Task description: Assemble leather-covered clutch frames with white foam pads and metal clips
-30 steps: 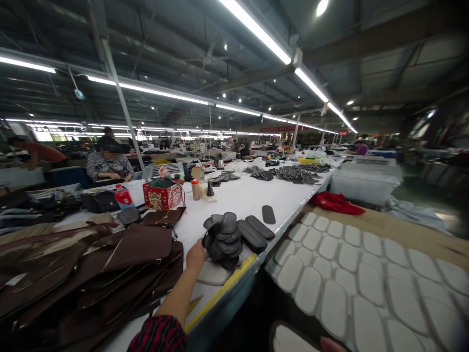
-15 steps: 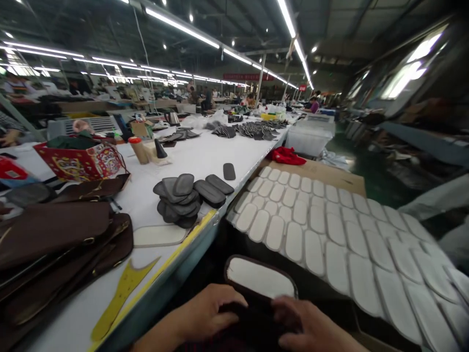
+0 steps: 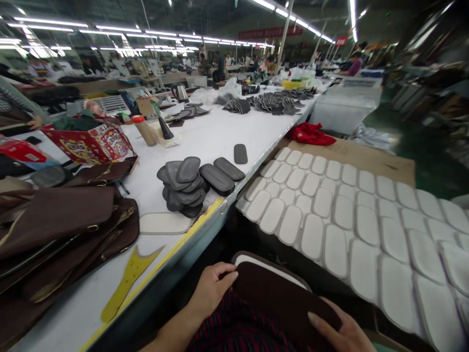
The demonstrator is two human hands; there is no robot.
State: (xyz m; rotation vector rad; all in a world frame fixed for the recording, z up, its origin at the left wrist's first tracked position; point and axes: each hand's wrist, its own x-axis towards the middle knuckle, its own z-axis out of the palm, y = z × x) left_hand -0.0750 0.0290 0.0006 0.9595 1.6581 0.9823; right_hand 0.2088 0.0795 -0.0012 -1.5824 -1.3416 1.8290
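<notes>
"Brown panel (image 3: pixel 274 300) now covers most of the white oval pad (image 3: pixel 246 259); half a second ago more white showed. Grip?"

"On my feed, left hand (image 3: pixel 214 286) pinches the left corner, thumb to fingers. Right hand (image 3: pixel 342 325) clasps the right end, thumb on top, fingers partly hidden."

"Position?"

"Over the red-and-black cloth (image 3: pixel 234 322), near the white table (image 3: pixel 205 139). Rows of white pads (image 3: pixel 367 222) lie right."
</notes>
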